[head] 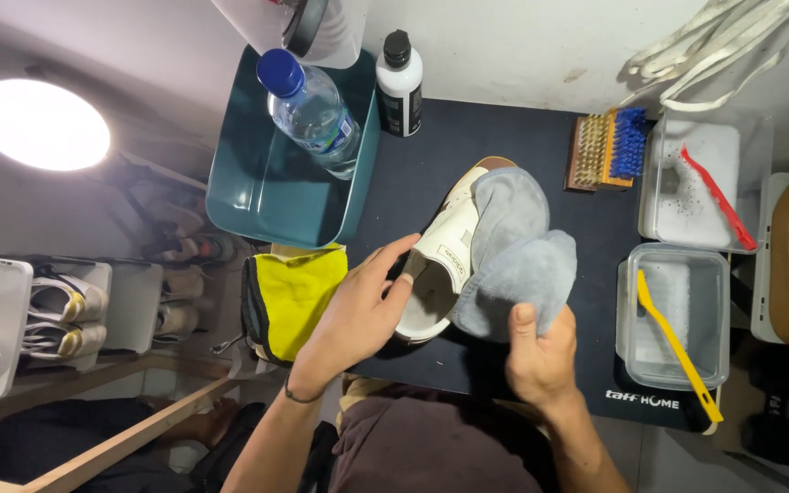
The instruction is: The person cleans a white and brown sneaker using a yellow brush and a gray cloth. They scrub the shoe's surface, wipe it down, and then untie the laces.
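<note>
While the left hand steadies the shoe, the right hand (thumb up) grips the cloth.

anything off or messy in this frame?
Mostly tidy. The water bottle leans tilted in the teal tub rather than standing upright. The yellow cloth hangs over the mat's left edge. The left hand steadies the white shoe; the right hand holds a grey cloth against it.
</note>
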